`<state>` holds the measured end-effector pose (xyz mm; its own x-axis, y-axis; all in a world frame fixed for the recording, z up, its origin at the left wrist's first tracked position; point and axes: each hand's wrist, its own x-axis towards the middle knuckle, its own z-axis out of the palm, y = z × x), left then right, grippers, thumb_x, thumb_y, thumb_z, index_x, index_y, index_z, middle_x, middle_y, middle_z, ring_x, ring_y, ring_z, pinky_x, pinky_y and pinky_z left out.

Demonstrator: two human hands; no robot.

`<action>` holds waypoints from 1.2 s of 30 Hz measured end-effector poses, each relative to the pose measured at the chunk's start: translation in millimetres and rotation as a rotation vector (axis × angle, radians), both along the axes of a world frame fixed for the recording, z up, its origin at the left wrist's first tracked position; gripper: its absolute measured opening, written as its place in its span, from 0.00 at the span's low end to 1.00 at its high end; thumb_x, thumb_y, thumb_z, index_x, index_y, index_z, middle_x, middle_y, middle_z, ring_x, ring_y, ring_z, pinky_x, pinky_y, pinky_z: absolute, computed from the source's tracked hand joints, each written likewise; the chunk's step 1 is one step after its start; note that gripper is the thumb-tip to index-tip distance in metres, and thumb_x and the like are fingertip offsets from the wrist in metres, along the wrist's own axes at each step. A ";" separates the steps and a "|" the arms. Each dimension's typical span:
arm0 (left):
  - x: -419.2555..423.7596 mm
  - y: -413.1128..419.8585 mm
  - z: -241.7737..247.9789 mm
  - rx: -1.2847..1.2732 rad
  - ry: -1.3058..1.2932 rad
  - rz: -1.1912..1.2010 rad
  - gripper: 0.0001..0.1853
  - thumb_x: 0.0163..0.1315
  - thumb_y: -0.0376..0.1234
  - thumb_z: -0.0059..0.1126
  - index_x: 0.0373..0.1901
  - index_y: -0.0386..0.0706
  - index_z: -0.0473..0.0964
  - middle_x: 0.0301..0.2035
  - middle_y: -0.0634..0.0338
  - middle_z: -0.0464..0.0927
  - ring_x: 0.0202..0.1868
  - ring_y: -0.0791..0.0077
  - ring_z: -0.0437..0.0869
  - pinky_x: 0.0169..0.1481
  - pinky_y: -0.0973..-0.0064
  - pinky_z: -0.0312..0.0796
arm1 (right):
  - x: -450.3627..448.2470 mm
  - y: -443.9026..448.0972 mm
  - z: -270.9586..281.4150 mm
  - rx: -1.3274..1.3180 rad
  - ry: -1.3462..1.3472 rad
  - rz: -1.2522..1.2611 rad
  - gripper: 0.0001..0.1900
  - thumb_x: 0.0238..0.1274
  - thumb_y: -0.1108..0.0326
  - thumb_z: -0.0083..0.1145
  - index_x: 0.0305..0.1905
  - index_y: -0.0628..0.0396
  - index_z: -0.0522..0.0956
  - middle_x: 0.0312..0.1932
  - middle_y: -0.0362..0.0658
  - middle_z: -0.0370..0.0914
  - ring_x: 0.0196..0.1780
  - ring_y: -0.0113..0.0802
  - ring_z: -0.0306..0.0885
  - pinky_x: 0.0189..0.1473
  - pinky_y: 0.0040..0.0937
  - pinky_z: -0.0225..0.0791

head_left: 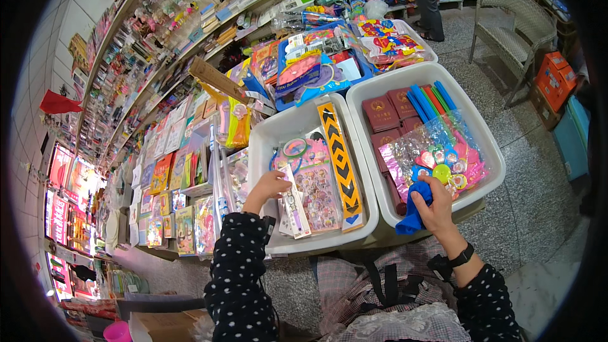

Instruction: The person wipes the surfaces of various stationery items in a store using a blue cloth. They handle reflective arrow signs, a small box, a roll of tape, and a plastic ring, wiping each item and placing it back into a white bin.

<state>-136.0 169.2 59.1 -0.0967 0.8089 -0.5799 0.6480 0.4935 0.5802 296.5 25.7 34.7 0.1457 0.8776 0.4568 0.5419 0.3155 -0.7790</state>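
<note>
Two white plastic tubs sit side by side before me. In the left tub (260,140), my left hand (271,189) has its fingertips at the upper part of a narrow clear-fronted package (296,216); whether they grip it is unclear. Beside that package lie a sticker sheet (320,194) and a long strip with black and orange arrows (341,164). My right hand (434,204) holds a bunched blue cloth (412,218) at the front of the right tub (494,161). Close by that hand is a clear bag of colourful small items (441,156), over dark red booklets (381,113) and coloured sticks (422,102).
Behind the tubs, a blue basket (365,73) and another white tub (430,52) hold packaged goods. Books (161,173) cover the table at left, below stocked shelves (223,23). A woven metal chair (515,28) stands at right; a person (427,2) stands farther back.
</note>
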 end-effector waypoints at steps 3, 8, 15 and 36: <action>-23.9 25.7 -14.9 0.107 -0.019 0.167 0.30 0.56 0.36 0.70 0.59 0.36 0.72 0.41 0.57 0.80 0.41 0.68 0.84 0.44 0.64 0.80 | -0.7 -1.2 3.8 -0.022 -0.050 0.000 0.19 0.58 0.61 0.64 0.49 0.62 0.77 0.40 0.55 0.79 0.42 0.54 0.80 0.44 0.43 0.72; -32.5 73.6 -53.5 0.330 0.020 0.219 0.33 0.49 0.39 0.73 0.55 0.31 0.74 0.42 0.48 0.82 0.41 0.59 0.86 0.39 0.64 0.81 | -3.3 0.4 6.4 0.001 -0.136 -0.012 0.18 0.57 0.61 0.65 0.48 0.62 0.78 0.38 0.54 0.79 0.40 0.53 0.80 0.41 0.43 0.73; -2.4 103.1 -70.0 0.581 0.522 -0.033 0.43 0.41 0.53 0.76 0.50 0.27 0.74 0.46 0.39 0.81 0.50 0.45 0.82 0.56 0.60 0.73 | -3.0 1.1 4.4 -0.017 -0.189 -0.007 0.19 0.54 0.61 0.66 0.46 0.61 0.78 0.37 0.53 0.79 0.40 0.52 0.80 0.41 0.43 0.73; 25.9 109.9 -97.5 0.455 0.596 -0.144 0.60 0.39 0.50 0.80 0.68 0.26 0.55 0.57 0.37 0.73 0.61 0.44 0.73 0.69 0.56 0.62 | -6.8 2.5 8.3 0.016 -0.225 -0.019 0.17 0.52 0.60 0.68 0.44 0.59 0.79 0.33 0.51 0.79 0.35 0.49 0.80 0.36 0.42 0.73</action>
